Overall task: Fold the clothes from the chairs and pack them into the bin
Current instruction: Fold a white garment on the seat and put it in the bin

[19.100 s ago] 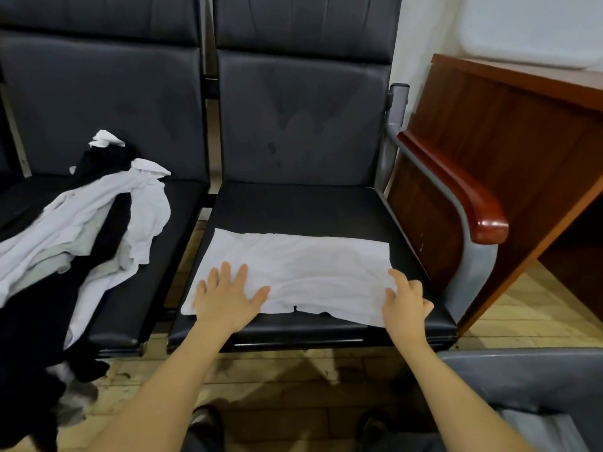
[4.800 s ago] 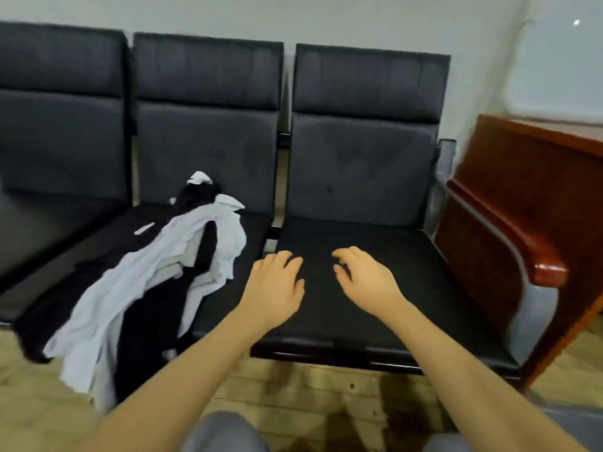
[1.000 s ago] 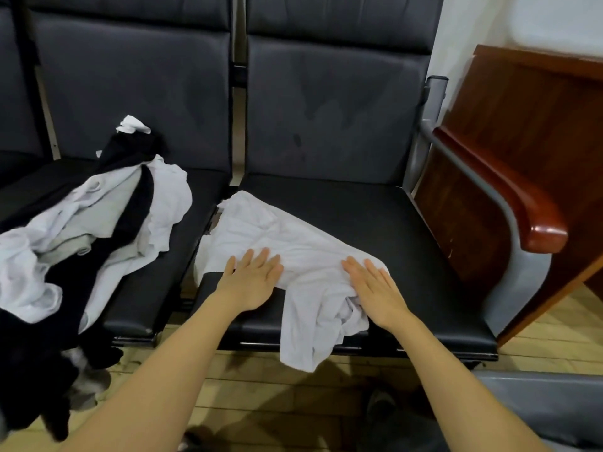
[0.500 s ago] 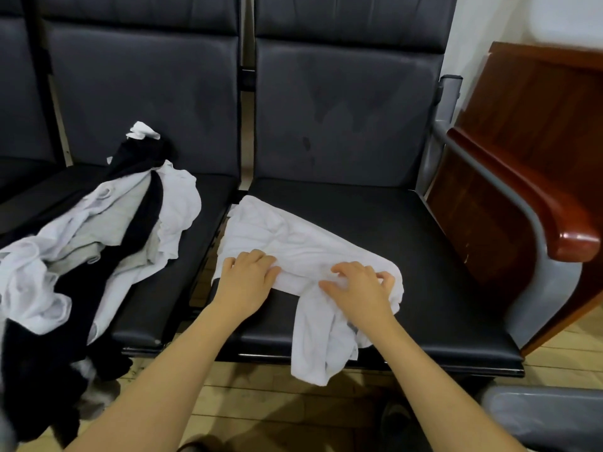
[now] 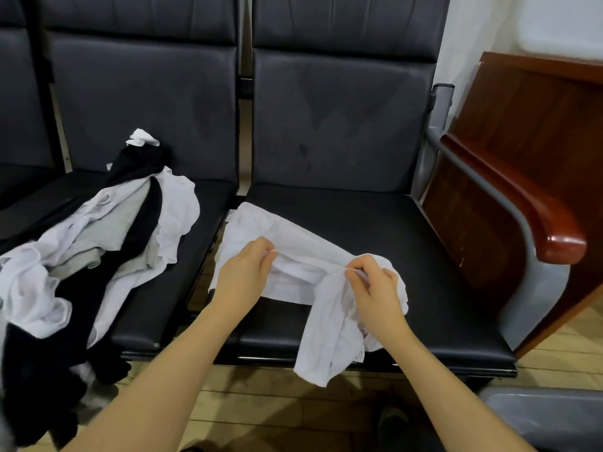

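Note:
A crumpled white garment [image 5: 293,243] lies on the right black chair seat [image 5: 408,256], one end hanging over the seat's front edge. My left hand [image 5: 243,275] pinches a fold of it near its middle. My right hand [image 5: 375,288] pinches the same fold further right, and the cloth is stretched taut between the two. A heap of white, grey and black clothes [image 5: 98,243] covers the neighbouring seat on the left and spills toward the floor. The grey bin's rim [image 5: 548,415] shows at the bottom right corner.
A chair armrest with a red-brown wooden cap [image 5: 551,236] flanks the right seat. Beyond it stands a red-brown wooden desk panel [image 5: 535,132]. Wooden floorboards [image 5: 277,406] run under the chairs. My shoe [image 5: 393,419] shows at the bottom.
Both hands went from lying flat on the white garment to curling and pinching it, and have lifted a fold taut between them. The view shifted slightly left.

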